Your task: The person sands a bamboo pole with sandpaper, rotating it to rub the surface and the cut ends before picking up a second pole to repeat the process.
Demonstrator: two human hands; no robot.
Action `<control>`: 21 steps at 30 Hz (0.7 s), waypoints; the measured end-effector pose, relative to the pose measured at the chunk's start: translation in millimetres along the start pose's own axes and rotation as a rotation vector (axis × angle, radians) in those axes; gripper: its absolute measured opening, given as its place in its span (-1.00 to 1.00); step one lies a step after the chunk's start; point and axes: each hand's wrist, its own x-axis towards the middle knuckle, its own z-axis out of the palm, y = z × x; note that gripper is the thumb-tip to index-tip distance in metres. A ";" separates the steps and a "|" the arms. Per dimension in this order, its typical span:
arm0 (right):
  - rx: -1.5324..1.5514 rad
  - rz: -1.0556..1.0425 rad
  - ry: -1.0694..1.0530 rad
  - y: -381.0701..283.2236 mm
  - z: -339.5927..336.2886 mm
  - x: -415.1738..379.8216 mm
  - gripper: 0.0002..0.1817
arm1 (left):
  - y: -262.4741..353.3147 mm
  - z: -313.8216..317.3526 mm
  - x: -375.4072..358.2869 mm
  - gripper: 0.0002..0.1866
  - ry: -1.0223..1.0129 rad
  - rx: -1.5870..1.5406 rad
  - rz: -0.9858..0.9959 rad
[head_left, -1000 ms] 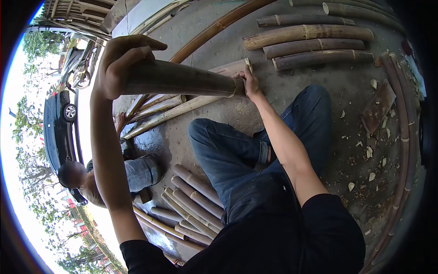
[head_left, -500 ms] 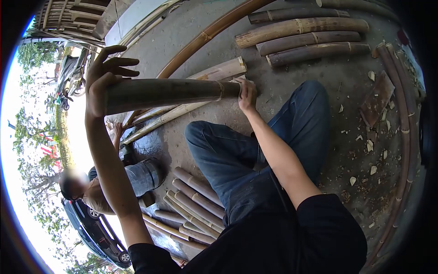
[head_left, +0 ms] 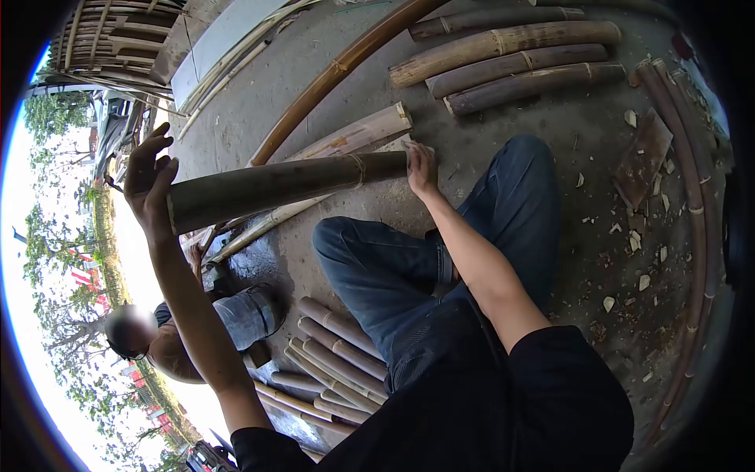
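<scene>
A thick dark green-brown bamboo piece (head_left: 271, 189) spans between my two hands above the floor, its left end slightly lower than its right. My left hand (head_left: 149, 179) has its palm against the wide left end, with the fingers stretched up and apart, clear of the bamboo's side. My right hand (head_left: 422, 167) is wrapped around the narrower right end, just past a pale node ring. Something whitish shows by the right fingertips; I cannot make out what it is. Behind the piece, a split pale bamboo length (head_left: 354, 134) lies on the floor.
Several dark bamboo pieces (head_left: 527, 67) lie at the upper right, others (head_left: 338, 346) left of my crossed legs (head_left: 377, 259). A long brown pole (head_left: 338, 67) runs behind. Wood chips and a brown slab (head_left: 643, 157) are at right. Another person (head_left: 244, 315) sits at left.
The bamboo's left end has dropped and shifted left with my left hand, whose fingers now point more upward. My right hand stays around the other end. The whole view has shifted slightly.
</scene>
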 end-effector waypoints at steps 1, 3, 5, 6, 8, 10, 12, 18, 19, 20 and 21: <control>0.000 -0.001 0.001 -0.3 1.5 0.2 -0.56 | -3.2 -2.7 -1.4 -0.51 0.031 -0.018 0.045; -0.007 0.021 0.106 -4.5 13.1 -7.5 -0.59 | -7.1 -4.9 -4.5 -0.48 0.049 -0.074 0.195; 0.199 -0.174 0.019 -95.4 2.2 -8.5 -0.56 | 3.5 1.8 -6.9 -0.50 0.076 -0.080 0.216; 0.249 -0.270 0.013 -140.9 -4.3 -9.0 -0.53 | 6.5 6.6 -8.1 -0.53 0.127 -0.049 0.181; 0.237 -0.358 0.038 -158.1 -4.4 -14.3 -0.49 | 9.6 8.8 -10.5 -0.55 0.178 -0.015 0.152; 0.198 -0.431 0.092 -144.7 -2.0 -12.2 -0.44 | 6.4 5.9 -12.6 -0.60 0.153 0.135 0.178; 0.076 -0.248 0.118 -52.6 16.7 -8.5 -0.44 | -5.0 2.6 -14.8 -0.67 0.157 0.020 0.158; 0.066 -0.160 0.092 -15.7 19.3 -15.3 -0.54 | 1.4 6.2 -24.7 -0.66 0.220 0.017 0.004; 0.171 -0.201 0.042 -71.8 5.0 -20.2 -0.54 | 5.1 10.4 -23.0 -0.61 0.234 0.005 -0.014; 0.211 -0.295 0.020 -110.6 -3.0 -23.4 -0.52 | 13.4 9.0 -18.3 -0.55 0.204 0.116 -0.187; 0.223 -0.328 0.009 -135.5 -7.0 -27.6 -0.50 | 20.2 6.7 -16.7 -0.49 0.169 0.229 -0.364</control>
